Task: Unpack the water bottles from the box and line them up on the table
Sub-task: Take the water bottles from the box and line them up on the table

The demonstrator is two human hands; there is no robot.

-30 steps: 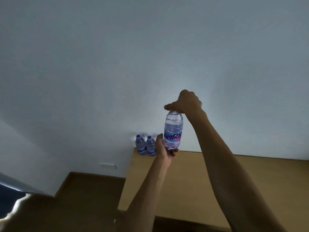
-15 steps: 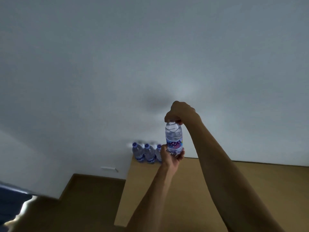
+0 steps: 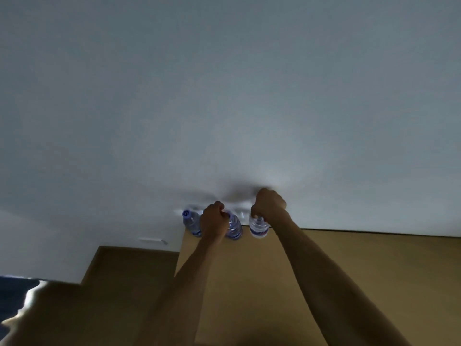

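Tabletop point(image 3: 349, 270) — hands point(image 3: 268, 206) grip bottles point(image 3: 259, 227).

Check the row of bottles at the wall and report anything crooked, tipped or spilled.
Nothing stands out. The water bottles stand upright along the table's far edge; the right hand grips the newest bottle's top, the left hand grips its neighbour. No spill shows.
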